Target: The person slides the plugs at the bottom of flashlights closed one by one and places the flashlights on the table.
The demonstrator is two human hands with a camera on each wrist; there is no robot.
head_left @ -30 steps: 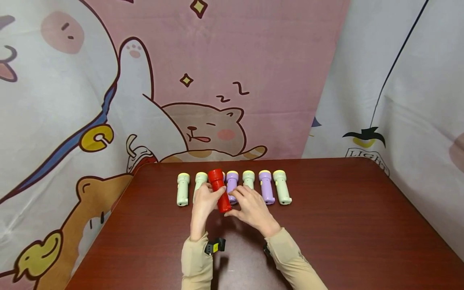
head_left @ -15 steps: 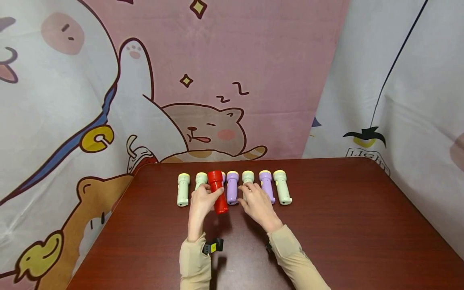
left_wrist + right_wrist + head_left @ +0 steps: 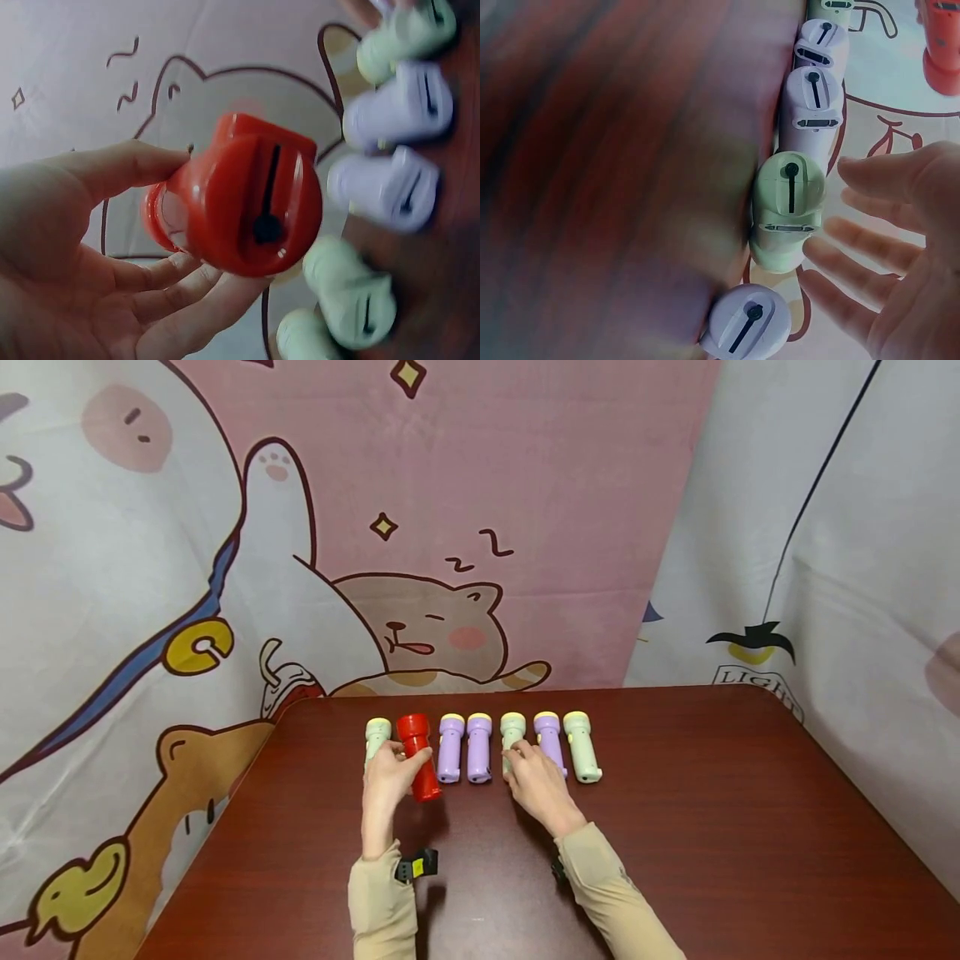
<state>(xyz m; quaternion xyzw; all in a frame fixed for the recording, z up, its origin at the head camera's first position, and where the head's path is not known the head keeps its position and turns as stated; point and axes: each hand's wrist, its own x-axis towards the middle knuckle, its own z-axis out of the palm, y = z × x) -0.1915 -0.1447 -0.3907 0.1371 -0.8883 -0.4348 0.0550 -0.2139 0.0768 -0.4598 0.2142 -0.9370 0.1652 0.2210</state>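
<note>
A red flashlight (image 3: pixel 419 758) is held in my left hand (image 3: pixel 387 781), between thumb and fingers, above the left part of a row of flashlights. The left wrist view shows its round tail end (image 3: pixel 259 210) close up. In the head view it and the hand hide one green flashlight and cover the lower part of the leftmost green flashlight (image 3: pixel 378 732). My right hand (image 3: pixel 542 785) reaches over another green flashlight (image 3: pixel 513 727) right of the middle. In the right wrist view its fingers are spread and loosely bent beside that flashlight's body (image 3: pixel 789 187), fingertips close to it.
Two purple flashlights (image 3: pixel 450 747) lie side by side between my hands. To the right of my right hand are a purple flashlight (image 3: pixel 550 739) and a green one (image 3: pixel 582 747). The row lies on a brown table (image 3: pixel 712 827), with a cartoon-printed cloth (image 3: pixel 585 527) behind.
My left hand has carried the red flashlight to the left, away from the purple ones. My right hand has moved off from beside it to the green flashlight on the right.
</note>
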